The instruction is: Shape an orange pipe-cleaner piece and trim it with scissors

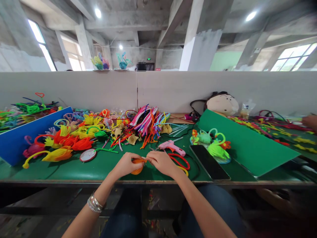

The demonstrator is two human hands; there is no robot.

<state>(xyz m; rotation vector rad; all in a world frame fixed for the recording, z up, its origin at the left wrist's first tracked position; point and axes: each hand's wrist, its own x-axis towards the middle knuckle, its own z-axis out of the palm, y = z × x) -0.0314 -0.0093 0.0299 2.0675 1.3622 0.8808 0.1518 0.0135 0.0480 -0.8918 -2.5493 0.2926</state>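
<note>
Orange piece: a fuzzy orange pipe-cleaner loop (pixel 137 166), bent into a rounded curl, held just above the near edge of the green felt-covered table (pixel 74 168), between the two hands. Its lower curve shows below the left fingers; the rest is hidden by them.
Left hand: the left hand (pixel 127 164) is closed around the orange curl, fingers wrapped over its top. A silver bracelet (pixel 94 202) sits on that wrist.
Right hand: the right hand (pixel 162 162) pinches the end of the orange curl where the two hands meet, fingertips touching the left ones.
Just behind the hands: a pink hot-glue gun (pixel 171 147) lies on the felt, with red and yellow pipe-cleaner loops (pixel 182 162) beside the right hand.
To the right: a black phone (pixel 209 162) lies flat, screen dark, next to green fuzzy figures (pixel 215 147).
To the left: a heap of yellow, orange and red pipe-cleaner flowers (pixel 71 138) and a small round mirror (pixel 88 155).
Far right: another person's hand (pixel 310 121) at the table edge.
</note>
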